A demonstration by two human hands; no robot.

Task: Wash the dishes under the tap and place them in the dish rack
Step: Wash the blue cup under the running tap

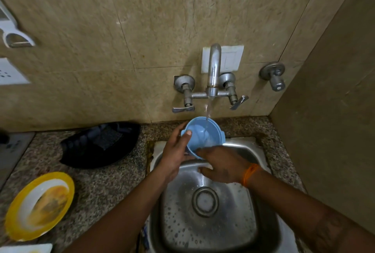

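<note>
— Where's the blue bowl [203,137]?
— Over the sink [261,202], tilted under the tap [213,70], water running in.
— Left hand [176,151]?
— Grasping the bowl's rim, thumb inside: a firm grip.
— Right hand [224,168]?
— Fingers at the bowl's lower edge; grip there hard to tell.
— On the desk [113,181]?
— A soiled yellow plate [39,206], a black cloth [101,144].

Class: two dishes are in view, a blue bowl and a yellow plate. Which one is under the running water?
The blue bowl, held over the sink by the left hand. The yellow plate lies on the counter, still dirty.
</note>
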